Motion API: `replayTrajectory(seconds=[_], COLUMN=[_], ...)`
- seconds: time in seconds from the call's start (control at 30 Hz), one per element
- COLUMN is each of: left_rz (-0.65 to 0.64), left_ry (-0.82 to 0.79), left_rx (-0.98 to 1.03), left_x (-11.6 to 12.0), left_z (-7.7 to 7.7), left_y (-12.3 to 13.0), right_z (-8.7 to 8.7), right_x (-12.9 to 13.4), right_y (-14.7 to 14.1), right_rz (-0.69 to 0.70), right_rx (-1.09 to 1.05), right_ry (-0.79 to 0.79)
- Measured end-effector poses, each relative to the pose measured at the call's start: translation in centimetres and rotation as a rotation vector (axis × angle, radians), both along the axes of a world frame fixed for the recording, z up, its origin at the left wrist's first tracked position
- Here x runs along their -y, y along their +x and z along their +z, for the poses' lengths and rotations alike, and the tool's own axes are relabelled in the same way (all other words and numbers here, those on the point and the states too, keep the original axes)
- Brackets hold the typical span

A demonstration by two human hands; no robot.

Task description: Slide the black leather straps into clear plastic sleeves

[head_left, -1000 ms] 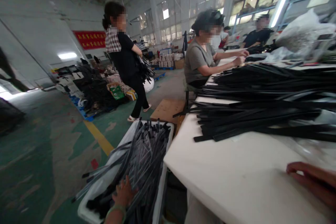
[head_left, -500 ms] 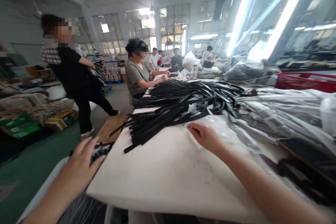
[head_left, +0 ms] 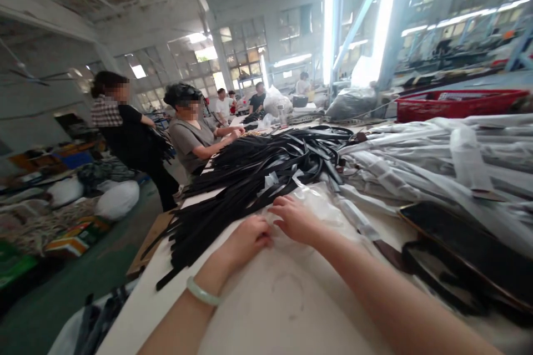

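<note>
My left hand (head_left: 250,238), a pale green bangle (head_left: 202,292) on its wrist, has its fingers curled closed at the near edge of a thin clear plastic bag (head_left: 322,202). Close beside it, my right hand (head_left: 296,221) bends its fingers down onto the same plastic. A fold of the film lies between the two hands, and the fingertips are partly hidden. Just beyond them, a heap of black straps (head_left: 220,205) spreads over the white tabletop (head_left: 258,310), with some ends hanging past the left edge.
White-wrapped strips (head_left: 395,172) cover the table's right side, near a dark flat case (head_left: 466,249) and a red crate (head_left: 458,105). A seated co-worker (head_left: 189,133) handles straps on the left; another person (head_left: 129,127) stands behind. A bin of black pieces (head_left: 95,316) sits below the left edge.
My left hand has come from beyond the table's left edge to the plastic beside my right hand. The view has swung to the right. The standing person's legs have moved.
</note>
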State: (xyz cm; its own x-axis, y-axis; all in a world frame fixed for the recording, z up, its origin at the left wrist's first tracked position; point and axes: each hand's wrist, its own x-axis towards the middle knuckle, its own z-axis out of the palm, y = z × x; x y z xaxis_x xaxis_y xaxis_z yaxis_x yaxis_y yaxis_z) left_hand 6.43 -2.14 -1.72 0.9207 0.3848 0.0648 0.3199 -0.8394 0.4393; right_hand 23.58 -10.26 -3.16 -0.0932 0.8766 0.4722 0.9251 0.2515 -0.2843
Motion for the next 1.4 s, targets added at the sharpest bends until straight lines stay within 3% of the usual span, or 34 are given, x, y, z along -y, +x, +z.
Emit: replayTrajectory(seconds=[0.1,0.23,0.33,0.43,0.53,0.63,0.73,0.9,1.0,1.17,1.3,1.4], left_rz=[0.09,0.17,0.221,0.252,0.271,0.31,0.367,0.555,0.629,0.535,0.524,0.501], left_ry=[-0.07,-0.168,-0.208,-0.177,-0.127,-0.184,-0.253,-0.382,-0.565,-0.895,-0.946,-0.9], left_rx=[0.071,0.156,0.224,0.237,0.176,0.148,0.207,0.351,0.442,0.633,0.76,0.746], left_x=[-0.4,-0.9,-1.0,-1.3,-2.5,-4.4,-5.8,-6.5,-6.0,-4.6,-3.9,-3.0], left_z=[0.1,0.9,1.8,2.8,3.5,3.6,3.1,1.4,0.6,0.1,0.0,0.0], left_y=[-1.5,-2.6,-2.9,-3.5,-4.8,-6.3,-7.0,-6.9,-6.2,-4.7,-3.9,-3.5], right_z=[0.0,1.0,1.7,2.0,2.4,2.6,2.3,1.4,1.2,0.2,-0.7,-0.3], right_x=[-0.1,0.3,0.6,0.7,0.6,0.5,0.3,0.0,-0.1,-0.4,-0.2,0.1], right_y=[-0.4,-2.1,-3.3,-3.1,-1.1,1.1,2.0,0.9,0.3,-1.2,-2.6,-3.3], right_rz=[-0.008,0.04,0.084,0.062,-0.084,-0.275,-0.343,-0.302,-0.259,-0.095,-0.006,0.042], right_rx=[-0.044,-0.335,-0.455,-0.347,-0.205,-0.072,0.007,-0.037,-0.113,-0.297,-0.318,-0.511], right_ry=[-0.006,0.101,0.017,-0.102,-0.099,-0.083,-0.127,-0.136,-0.117,-0.195,-0.254,-0.156])
